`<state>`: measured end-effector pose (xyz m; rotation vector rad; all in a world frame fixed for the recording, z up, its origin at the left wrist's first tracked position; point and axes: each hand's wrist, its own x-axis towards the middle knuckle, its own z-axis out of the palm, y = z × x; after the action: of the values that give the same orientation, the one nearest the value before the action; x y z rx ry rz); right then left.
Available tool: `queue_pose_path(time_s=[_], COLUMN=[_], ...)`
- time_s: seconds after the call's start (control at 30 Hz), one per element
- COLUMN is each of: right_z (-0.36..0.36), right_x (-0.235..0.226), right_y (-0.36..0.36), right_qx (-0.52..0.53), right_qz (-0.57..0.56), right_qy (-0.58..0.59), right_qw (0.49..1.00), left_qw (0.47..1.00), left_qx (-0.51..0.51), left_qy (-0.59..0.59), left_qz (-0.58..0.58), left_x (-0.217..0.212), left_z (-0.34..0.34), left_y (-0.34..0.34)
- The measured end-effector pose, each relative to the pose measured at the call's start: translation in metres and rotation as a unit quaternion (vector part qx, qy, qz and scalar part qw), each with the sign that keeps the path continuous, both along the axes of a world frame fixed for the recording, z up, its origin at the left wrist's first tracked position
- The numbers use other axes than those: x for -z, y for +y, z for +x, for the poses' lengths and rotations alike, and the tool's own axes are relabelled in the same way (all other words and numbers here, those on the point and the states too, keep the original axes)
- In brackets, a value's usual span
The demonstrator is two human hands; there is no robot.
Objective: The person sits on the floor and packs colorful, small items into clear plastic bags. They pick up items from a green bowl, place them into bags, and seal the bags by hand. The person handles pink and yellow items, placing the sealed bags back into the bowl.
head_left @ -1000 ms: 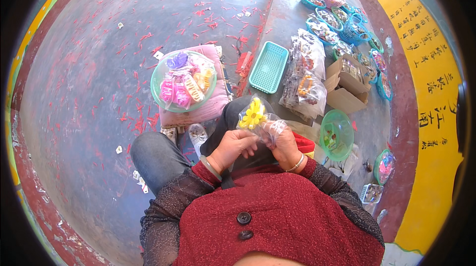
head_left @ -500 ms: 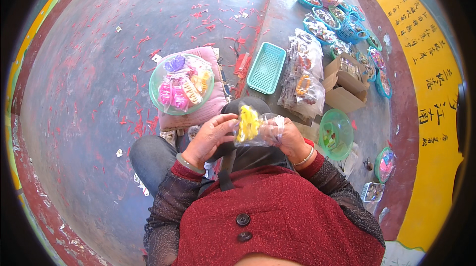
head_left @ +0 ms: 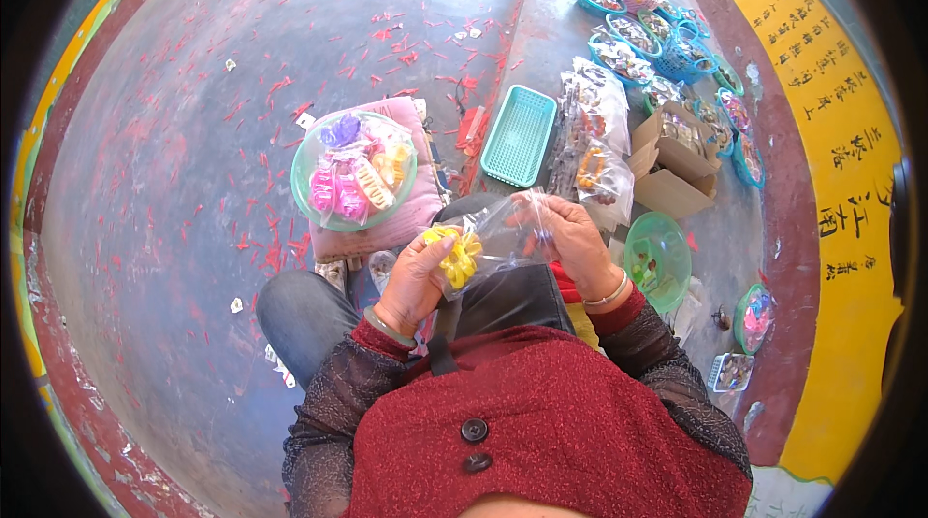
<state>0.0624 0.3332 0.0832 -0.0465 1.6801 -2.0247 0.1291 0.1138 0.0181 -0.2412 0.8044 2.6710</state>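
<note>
Over my lap I hold a clear plastic bag with a bright yellow plastic piece in its lower left end; the piece has looped, finger-like edges and its exact kind is unclear. My left hand is closed on that end, thumb over the yellow piece. At the other end, my right hand pinches the bag's loose upper part, which is stretched out between both hands. Beyond my left hand, a pale green basin holds pink, purple and orange bagged pieces.
The basin rests on a pink cushion. To its right are a turquoise basket, a stack of filled clear bags, a cardboard box and a green bowl. Several filled baskets line the right. Red scraps litter the floor.
My right hand has moved up and to the right, drawing the bag's upper part out. My left hand and the yellow piece have shifted slightly down and left.
</note>
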Motion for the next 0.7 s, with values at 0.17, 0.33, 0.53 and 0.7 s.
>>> queue_pose_path(time_s=[0.17, 0.33, 0.53, 0.7], right_z=[-0.005, -0.001, 0.03, 0.024], right_x=[0.004, 0.016, 0.039, 0.039], right_y=[0.009, 0.007, -0.049, -0.073], right_qx=[0.135, 0.207, 0.035, 0.039], right_qz=[-0.029, -0.082, -0.221, -0.303], right_qy=[0.102, 0.036, -0.123, -0.103], right_qw=[0.985, 0.974, 0.967, 0.947], left_qw=[0.998, 0.985, 0.975, 0.975], left_qx=[-0.066, -0.172, -0.21, -0.202], left_qy=[-0.008, -0.002, 0.052, 0.087], left_qz=[0.0, 0.021, 0.052, 0.026], left_x=[0.004, 0.006, -0.01, -0.003], left_z=[-0.001, -0.002, -0.006, -0.002], left_y=[0.001, -0.002, 0.009, 0.012])
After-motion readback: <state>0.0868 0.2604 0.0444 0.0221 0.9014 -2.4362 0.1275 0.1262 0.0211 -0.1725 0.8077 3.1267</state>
